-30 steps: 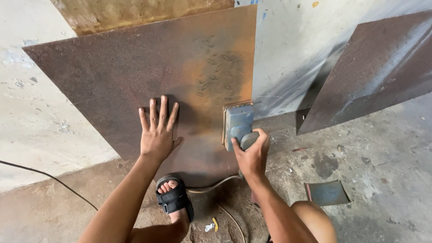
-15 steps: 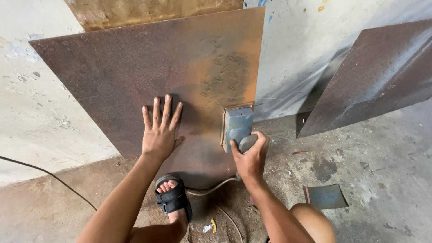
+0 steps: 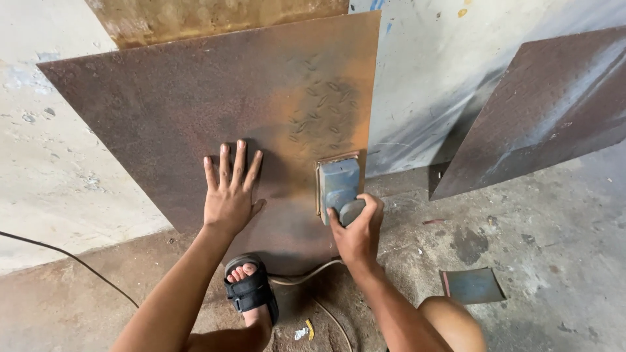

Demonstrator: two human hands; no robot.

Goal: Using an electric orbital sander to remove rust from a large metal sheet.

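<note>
A large rusty metal sheet (image 3: 195, 104) leans against the wall in front of me. My left hand (image 3: 229, 195) lies flat on it with fingers spread, near its lower middle. My right hand (image 3: 355, 231) grips the rear knob of a grey-blue electric sander (image 3: 339, 182), which is pressed against the sheet's lower right part. The patch above the sander looks orange and shows a tread pattern. The sander's pale cable (image 3: 306, 277) runs down to the floor below it.
A second rusty sheet (image 3: 554, 104) leans on the wall at right. A small metal piece (image 3: 473, 285) lies on the concrete floor. My sandalled foot (image 3: 251, 290) rests at the sheet's base. A thin black cable (image 3: 65, 257) crosses the floor at left.
Both hands and the sander sit slightly lower and further right in view than a second ago; the grip and the flat left palm are unchanged.
</note>
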